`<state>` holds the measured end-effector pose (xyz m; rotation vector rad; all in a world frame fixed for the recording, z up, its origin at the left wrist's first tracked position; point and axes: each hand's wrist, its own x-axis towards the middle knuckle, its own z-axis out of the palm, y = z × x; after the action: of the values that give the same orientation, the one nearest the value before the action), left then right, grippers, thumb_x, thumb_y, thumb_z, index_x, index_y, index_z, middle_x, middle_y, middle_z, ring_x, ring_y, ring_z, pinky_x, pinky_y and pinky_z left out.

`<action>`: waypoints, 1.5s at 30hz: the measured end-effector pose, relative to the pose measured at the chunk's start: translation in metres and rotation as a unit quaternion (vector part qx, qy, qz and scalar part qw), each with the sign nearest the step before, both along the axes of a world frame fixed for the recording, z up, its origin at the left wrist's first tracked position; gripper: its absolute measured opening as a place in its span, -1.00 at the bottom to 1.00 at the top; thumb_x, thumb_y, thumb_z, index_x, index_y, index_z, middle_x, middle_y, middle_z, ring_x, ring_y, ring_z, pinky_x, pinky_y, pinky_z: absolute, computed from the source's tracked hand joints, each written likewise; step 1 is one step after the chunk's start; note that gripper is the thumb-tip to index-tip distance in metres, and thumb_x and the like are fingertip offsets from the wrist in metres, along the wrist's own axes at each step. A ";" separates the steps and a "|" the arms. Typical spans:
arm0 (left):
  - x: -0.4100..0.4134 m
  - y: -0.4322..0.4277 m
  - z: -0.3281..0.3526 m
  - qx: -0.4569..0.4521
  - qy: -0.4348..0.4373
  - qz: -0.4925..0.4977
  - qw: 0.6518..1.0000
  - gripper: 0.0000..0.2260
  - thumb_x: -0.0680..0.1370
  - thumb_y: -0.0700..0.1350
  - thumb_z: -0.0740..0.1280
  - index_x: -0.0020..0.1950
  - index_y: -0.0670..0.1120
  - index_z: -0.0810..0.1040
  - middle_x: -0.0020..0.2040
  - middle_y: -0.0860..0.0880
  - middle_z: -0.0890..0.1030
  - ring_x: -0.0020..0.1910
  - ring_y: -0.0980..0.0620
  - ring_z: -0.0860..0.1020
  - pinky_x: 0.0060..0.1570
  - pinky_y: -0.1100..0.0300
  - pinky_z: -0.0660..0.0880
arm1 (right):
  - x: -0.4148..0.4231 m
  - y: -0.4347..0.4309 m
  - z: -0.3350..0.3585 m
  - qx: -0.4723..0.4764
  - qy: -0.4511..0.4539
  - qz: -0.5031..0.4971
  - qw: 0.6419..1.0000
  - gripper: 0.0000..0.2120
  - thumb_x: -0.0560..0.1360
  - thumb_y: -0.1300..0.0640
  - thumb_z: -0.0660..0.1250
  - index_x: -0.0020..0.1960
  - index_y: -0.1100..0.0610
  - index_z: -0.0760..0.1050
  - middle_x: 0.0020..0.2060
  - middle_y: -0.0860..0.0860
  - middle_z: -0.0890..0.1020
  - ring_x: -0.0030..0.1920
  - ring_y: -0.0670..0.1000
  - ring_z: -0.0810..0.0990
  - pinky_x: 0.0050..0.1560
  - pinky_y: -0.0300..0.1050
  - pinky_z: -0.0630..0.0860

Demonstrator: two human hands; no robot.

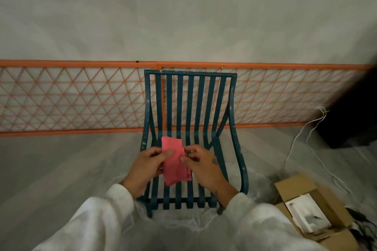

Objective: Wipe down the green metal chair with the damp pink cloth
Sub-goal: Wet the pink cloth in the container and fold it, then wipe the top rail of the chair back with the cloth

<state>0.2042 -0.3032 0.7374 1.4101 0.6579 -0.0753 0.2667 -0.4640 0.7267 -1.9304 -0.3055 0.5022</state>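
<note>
Over chair (190, 98), left hand (146, 167), right hand (202, 165) pinch cloth (175, 161); box (295, 187) (white insert (304, 216) inside).

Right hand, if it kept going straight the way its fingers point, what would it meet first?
The right hand is pinching the pink cloth. Pushing on across it, it would probably meet the left hand gripping the opposite edge, though depth is unclear.

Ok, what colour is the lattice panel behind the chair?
The lattice panel is orange, diamond-patterned, clearest in the head view.
</note>
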 end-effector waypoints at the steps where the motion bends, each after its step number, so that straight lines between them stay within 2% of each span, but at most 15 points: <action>1: 0.002 -0.005 0.000 0.000 0.002 0.002 1.000 -0.81 0.51 -0.04 0.42 0.02 -0.14 0.62 -0.07 -0.06 0.71 -0.05 -0.03 0.68 -0.12 0.14 0.60 | 0.002 -0.005 0.000 0.004 0.003 -0.001 1.000 -0.82 0.51 0.10 0.41 0.10 -0.03 0.53 -0.05 -0.15 0.63 -0.03 -0.20 0.59 -0.11 -0.38 0.52; 6: 0.010 -0.016 -0.001 0.007 0.016 -0.005 1.000 -0.80 0.50 -0.03 0.44 0.07 -0.09 0.62 -0.04 -0.05 0.70 -0.06 -0.03 0.67 -0.09 0.10 0.62 | 0.005 -0.019 -0.001 0.005 -0.001 -0.016 1.000 -0.84 0.51 0.13 0.41 0.08 -0.01 0.54 -0.12 -0.18 0.61 -0.09 -0.25 0.59 -0.24 -0.47 0.49; 10: 0.013 -0.015 -0.003 0.002 0.022 -0.024 0.999 -0.75 0.51 0.05 0.42 0.11 -0.06 0.62 0.00 -0.05 0.69 -0.02 -0.05 0.67 0.04 -0.03 0.62 | 0.000 -0.020 -0.005 -0.003 -0.005 -0.036 0.999 -0.83 0.52 0.07 0.39 0.11 -0.05 0.53 -0.03 -0.16 0.64 -0.03 -0.21 0.60 -0.26 -0.42 0.52; 12: 0.018 -0.013 -0.001 0.002 0.020 -0.033 0.999 -0.75 0.53 0.06 0.38 0.10 -0.07 0.62 0.00 -0.05 0.69 -0.02 -0.06 0.67 0.02 -0.03 0.63 | 0.000 -0.019 -0.004 -0.004 -0.001 -0.039 0.999 -0.84 0.53 0.07 0.37 0.11 -0.07 0.52 0.00 -0.14 0.63 -0.01 -0.20 0.60 -0.26 -0.40 0.52; 17: 0.027 -0.007 0.009 -0.003 0.002 -0.050 0.999 -0.80 0.57 -0.01 0.35 0.01 -0.13 0.61 -0.10 -0.06 0.69 -0.13 -0.02 0.67 -0.26 0.16 0.61 | -0.001 -0.010 0.005 -0.021 -0.043 -0.067 0.997 -0.84 0.54 0.06 0.36 0.10 -0.11 0.50 0.01 -0.18 0.61 0.04 -0.16 0.59 -0.07 -0.34 0.55; 20: 0.032 0.002 0.012 0.029 -0.015 -0.063 0.997 -0.83 0.56 0.01 0.35 -0.06 -0.08 0.63 -0.17 -0.01 0.70 -0.17 0.02 0.68 -0.21 0.12 0.61 | -0.006 0.001 0.011 -0.018 -0.095 -0.079 0.992 -0.73 0.53 0.02 0.37 0.04 -0.33 0.39 0.04 -0.26 0.53 0.07 -0.21 0.54 0.05 -0.32 0.52; 22: 0.040 0.009 0.014 0.035 -0.025 -0.067 0.997 -0.83 0.57 0.00 0.35 -0.08 -0.07 0.64 -0.15 -0.03 0.71 -0.12 -0.02 0.69 -0.12 0.03 0.64 | -0.007 0.011 0.019 -0.035 -0.136 -0.068 0.988 -0.78 0.51 -0.01 0.38 0.07 -0.27 0.43 0.05 -0.27 0.50 0.07 -0.24 0.51 0.04 -0.41 0.46; 24: 0.048 0.014 0.019 0.018 -0.036 -0.080 0.996 -0.82 0.56 0.00 0.35 -0.09 -0.09 0.65 -0.13 -0.06 0.72 -0.09 -0.07 0.69 -0.07 -0.04 0.64 | -0.006 0.020 0.027 -0.052 -0.173 -0.069 0.981 -0.80 0.49 0.03 0.41 0.07 -0.15 0.47 0.01 -0.25 0.48 0.02 -0.23 0.50 0.03 -0.48 0.41; 28: 0.062 0.013 0.029 0.000 -0.044 -0.110 0.993 -0.80 0.56 -0.02 0.36 -0.07 -0.16 0.62 -0.16 -0.09 0.71 -0.12 -0.06 0.68 -0.16 0.02 0.65 | -0.004 0.032 0.034 -0.050 -0.200 -0.106 0.973 -0.75 0.45 0.09 0.46 -0.04 -0.19 0.46 -0.08 -0.28 0.45 0.01 -0.17 0.50 0.07 -0.31 0.48; 32: 0.076 0.006 0.037 -0.016 -0.057 -0.136 0.989 -0.76 0.54 -0.01 0.39 -0.06 -0.21 0.60 -0.11 -0.16 0.69 -0.13 -0.08 0.67 -0.13 -0.03 0.65 | 0.004 0.028 0.027 -0.010 -0.130 -0.161 0.978 -0.72 0.43 -0.01 0.46 0.11 -0.10 0.50 0.00 -0.13 0.56 -0.02 -0.17 0.58 0.00 -0.20 0.58; 35: 0.087 -0.001 0.041 -0.032 -0.060 -0.153 0.986 -0.79 0.53 -0.03 0.40 -0.08 -0.19 0.61 -0.13 -0.15 0.69 -0.16 -0.06 0.67 -0.14 0.00 0.64 | 0.011 0.020 0.031 0.033 -0.108 -0.173 0.978 -0.82 0.53 0.11 0.37 0.11 -0.06 0.51 -0.07 -0.10 0.64 -0.09 -0.13 0.64 -0.09 -0.13 0.63; 37: 0.095 -0.004 0.044 -0.034 -0.064 -0.160 0.984 -0.79 0.52 -0.03 0.41 -0.07 -0.19 0.62 -0.12 -0.14 0.70 -0.16 -0.05 0.67 -0.17 0.07 0.63 | 0.018 0.017 0.034 0.052 -0.105 -0.182 0.976 -0.84 0.56 0.15 0.33 0.09 -0.07 0.51 -0.11 -0.09 0.66 -0.12 -0.11 0.66 -0.13 -0.16 0.63; 40: 0.114 -0.010 0.046 -0.041 -0.074 -0.157 0.984 -0.81 0.53 -0.04 0.41 -0.03 -0.16 0.65 -0.08 -0.13 0.70 -0.09 -0.05 0.67 -0.12 0.04 0.64 | 0.039 0.011 0.033 0.055 -0.112 -0.190 0.974 -0.80 0.57 0.14 0.32 0.11 -0.14 0.50 -0.12 -0.14 0.67 -0.11 -0.12 0.66 -0.15 -0.20 0.62; 43: 0.135 -0.014 0.050 -0.034 -0.073 -0.157 0.984 -0.84 0.53 -0.06 0.41 -0.01 -0.13 0.68 -0.09 -0.09 0.71 -0.09 -0.01 0.69 -0.10 0.05 0.65 | 0.064 0.005 0.035 0.054 -0.103 -0.174 0.978 -0.67 0.57 0.14 0.31 0.14 -0.30 0.43 -0.10 -0.35 0.62 -0.05 -0.28 0.61 -0.18 -0.41 0.54; 45: 0.152 -0.015 0.051 -0.023 -0.067 -0.166 0.984 -0.84 0.53 -0.06 0.40 0.01 -0.10 0.69 -0.09 -0.06 0.72 -0.08 0.01 0.70 -0.08 0.06 0.65 | 0.085 0.000 0.036 0.051 -0.086 -0.155 0.983 -0.66 0.58 0.12 0.29 0.16 -0.32 0.41 -0.08 -0.38 0.58 -0.03 -0.41 0.54 -0.22 -0.52 0.46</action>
<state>0.3562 -0.3183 0.7887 1.4556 0.3035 -0.2534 0.3513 -0.4636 0.7626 -1.8807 -0.1330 0.1129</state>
